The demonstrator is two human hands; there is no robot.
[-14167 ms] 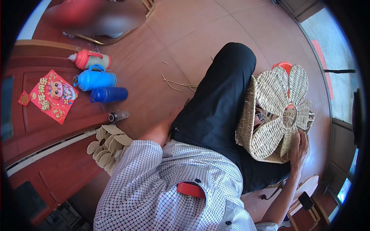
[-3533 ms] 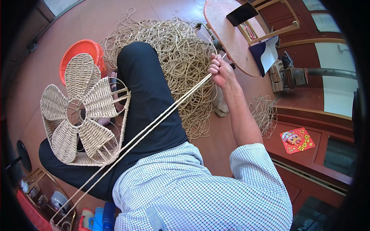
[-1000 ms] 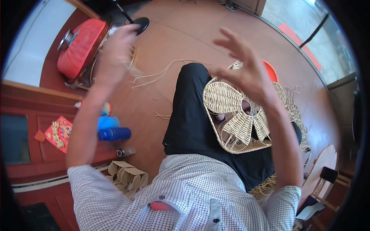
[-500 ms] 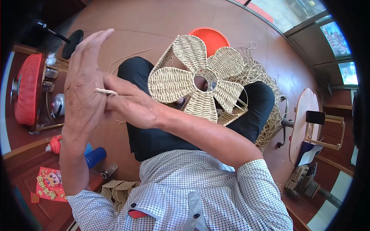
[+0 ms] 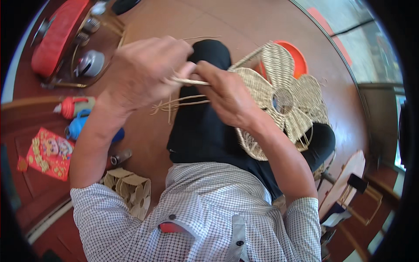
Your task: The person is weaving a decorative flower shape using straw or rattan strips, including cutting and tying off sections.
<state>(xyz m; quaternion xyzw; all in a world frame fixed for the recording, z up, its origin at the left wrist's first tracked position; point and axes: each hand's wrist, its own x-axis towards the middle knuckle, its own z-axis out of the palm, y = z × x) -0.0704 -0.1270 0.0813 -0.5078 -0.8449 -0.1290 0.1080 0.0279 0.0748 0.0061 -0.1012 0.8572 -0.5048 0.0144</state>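
Note:
A pale twisted cord point(image 5: 191, 81) runs between my two hands over the lap. My left hand point(image 5: 146, 70), blurred by motion, curls closed around one end of it. Just to its right, my right hand point(image 5: 227, 94) grips the cord, its fingers folded in. Loose strand ends point(image 5: 179, 103) hang below the hands, toward the left. On my knees, beyond the right wrist, rests a flower-shaped woven piece point(image 5: 279, 65) of the same pale cord, with broad petals round a ring-shaped centre. My right forearm covers part of its near side.
Behind the woven piece stands an orange-red basin point(image 5: 299, 56). At left are a red-covered stand point(image 5: 61, 37), a kettle point(image 5: 91, 63), a blue flask point(image 5: 77, 126) and a red printed sheet point(image 5: 51, 153). A cardboard divider point(image 5: 131, 192) lies near my left elbow.
My hands were pressed palm to palm, left fingers stretched, with cord between them. Now both are closed, and more cord shows between them. The whole view has shifted toward the left.

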